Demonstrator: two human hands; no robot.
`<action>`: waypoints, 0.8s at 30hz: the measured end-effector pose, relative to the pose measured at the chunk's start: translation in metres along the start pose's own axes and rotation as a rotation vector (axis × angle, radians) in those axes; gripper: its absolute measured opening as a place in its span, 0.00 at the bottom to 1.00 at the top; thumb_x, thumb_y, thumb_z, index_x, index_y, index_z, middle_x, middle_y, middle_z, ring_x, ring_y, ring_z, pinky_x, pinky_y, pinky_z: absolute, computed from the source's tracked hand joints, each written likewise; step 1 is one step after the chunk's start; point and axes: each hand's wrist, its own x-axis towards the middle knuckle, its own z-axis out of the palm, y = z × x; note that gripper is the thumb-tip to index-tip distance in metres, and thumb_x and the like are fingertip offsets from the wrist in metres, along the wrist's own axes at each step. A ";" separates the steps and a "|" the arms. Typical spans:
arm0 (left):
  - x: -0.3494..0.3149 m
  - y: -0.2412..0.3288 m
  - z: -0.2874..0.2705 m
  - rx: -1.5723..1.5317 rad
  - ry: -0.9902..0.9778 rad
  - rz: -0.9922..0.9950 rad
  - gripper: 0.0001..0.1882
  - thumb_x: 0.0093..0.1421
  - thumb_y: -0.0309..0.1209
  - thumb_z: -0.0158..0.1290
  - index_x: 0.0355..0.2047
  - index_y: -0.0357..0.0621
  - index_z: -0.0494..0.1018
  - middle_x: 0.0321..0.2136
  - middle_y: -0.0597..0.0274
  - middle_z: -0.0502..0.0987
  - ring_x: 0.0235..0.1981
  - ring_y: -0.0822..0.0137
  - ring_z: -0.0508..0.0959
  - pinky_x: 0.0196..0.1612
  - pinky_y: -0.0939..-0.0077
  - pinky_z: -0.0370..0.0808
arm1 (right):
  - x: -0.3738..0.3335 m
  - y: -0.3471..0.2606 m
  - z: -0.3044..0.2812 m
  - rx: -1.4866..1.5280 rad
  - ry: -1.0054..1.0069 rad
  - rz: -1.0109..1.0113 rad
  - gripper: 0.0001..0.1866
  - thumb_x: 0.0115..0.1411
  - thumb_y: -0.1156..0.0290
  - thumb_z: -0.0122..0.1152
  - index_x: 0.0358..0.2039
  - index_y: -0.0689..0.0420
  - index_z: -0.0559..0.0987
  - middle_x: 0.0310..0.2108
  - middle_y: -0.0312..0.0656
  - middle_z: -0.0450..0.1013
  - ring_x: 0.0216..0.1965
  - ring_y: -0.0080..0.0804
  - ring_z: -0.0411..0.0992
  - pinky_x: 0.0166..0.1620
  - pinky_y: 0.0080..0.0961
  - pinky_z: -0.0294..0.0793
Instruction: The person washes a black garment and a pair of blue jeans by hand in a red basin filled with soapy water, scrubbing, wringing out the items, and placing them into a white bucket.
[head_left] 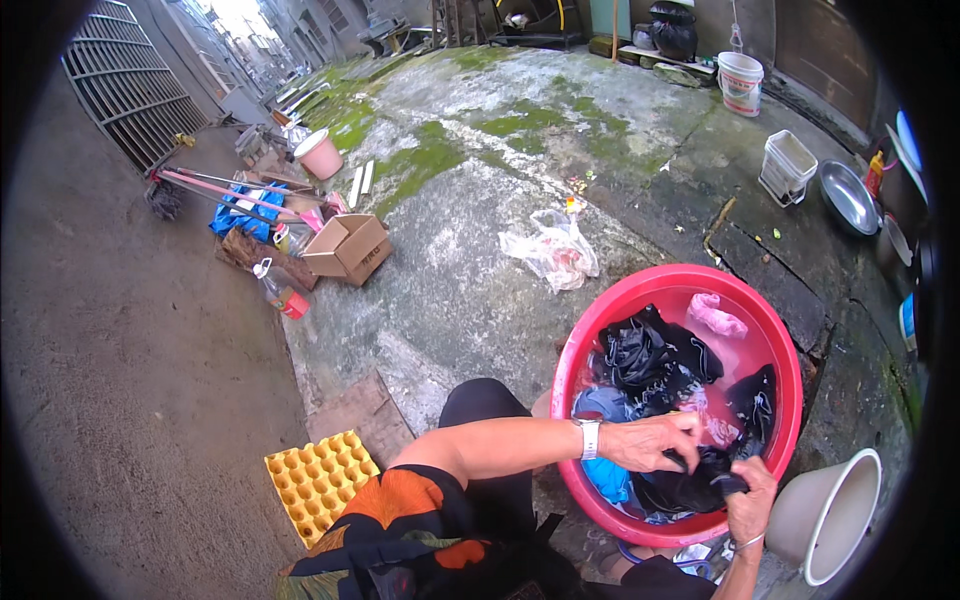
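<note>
A large red basin (790,370) of water and wet laundry stands in front of me, toward the right. Over it, my left hand (650,442), with a watch at the wrist, has its fingers closed on a black garment (685,492). At the basin's right edge my right hand (750,500) grips another part of this garment. Part of it hangs down among the other clothes. Dark clothes (640,350) lie farther back in the water, with a pink cloth (717,315) near the far rim. Bright blue fabric (607,480) shows below my left wrist.
A whitish bucket (825,515) stands right of the basin. Beyond the basin lies a clear plastic bag (555,250). At left are a yellow egg tray (318,485), a cardboard box (348,248) and a bottle (280,288). A metal bowl (850,197) and square tub (788,167) stand far right.
</note>
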 end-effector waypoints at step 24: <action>0.041 0.024 0.015 -0.130 -0.059 -0.559 0.56 0.56 0.47 0.59 0.69 0.26 0.37 0.64 0.31 0.55 0.64 0.49 0.64 0.63 0.61 0.65 | 0.042 0.023 0.059 0.073 -0.047 -0.083 0.48 0.40 0.64 0.80 0.64 0.54 0.69 0.60 0.50 0.66 0.62 0.47 0.65 0.65 0.38 0.63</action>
